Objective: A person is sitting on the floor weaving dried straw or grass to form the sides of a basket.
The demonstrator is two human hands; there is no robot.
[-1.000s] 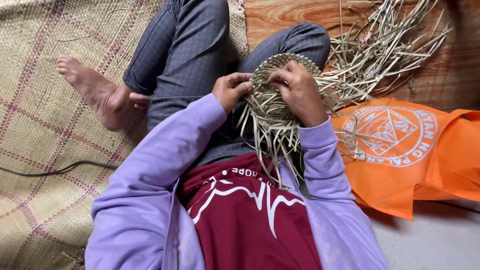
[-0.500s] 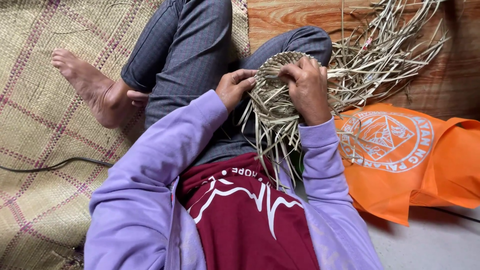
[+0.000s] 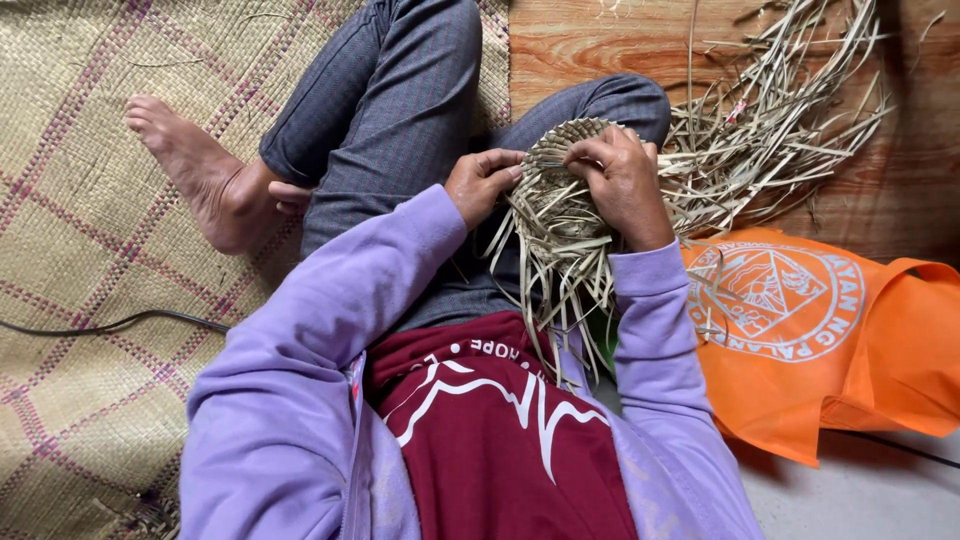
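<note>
A half-woven basket [image 3: 562, 205] of dry straw is resting on the person's lap, against the bent right knee, its loose strands hanging down toward the maroon shirt [image 3: 500, 440]. The left hand [image 3: 482, 184] is curling its fingers over the basket's left rim, pinching the weave. The right hand [image 3: 622, 185] is lying across the basket's right side, fingers bent and gripping strands at the rim. Both hands are closed on the basket, not spread. Purple sleeves are covering both arms. A pile of loose straw [image 3: 775, 135] is lying just beside the right hand on the wooden floor [image 3: 570, 40]. An orange bag [image 3: 820, 330] is sitting near the right elbow. A woven mat [image 3: 90, 300] is lying under the bare foot [image 3: 200, 180], with a dark cable [image 3: 110, 325] crossing it.
</note>
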